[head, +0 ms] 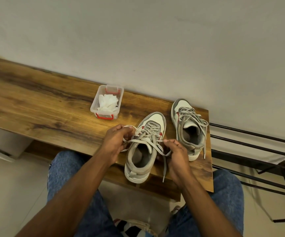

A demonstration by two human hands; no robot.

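Note:
Two grey-and-white sneakers with red accents stand on a wooden bench point(35, 106). The near sneaker point(143, 147) sits at the front edge, its heel toward me. My left hand point(116, 142) pinches one grey lace end on the shoe's left side. My right hand point(176, 154) pinches the other lace end on the right, and a loose tip hangs down past the heel. The lace point(148, 139) stretches across the shoe's opening between both hands. The second sneaker point(188, 127) stands to the right, its laces lying loose.
A clear plastic box point(106, 101) with red clips holds crumpled white tissue, behind and left of the shoes. The bench ends just right of the second sneaker, where a black metal rack point(258, 151) stands. A wall runs behind. My knees in jeans are below the bench.

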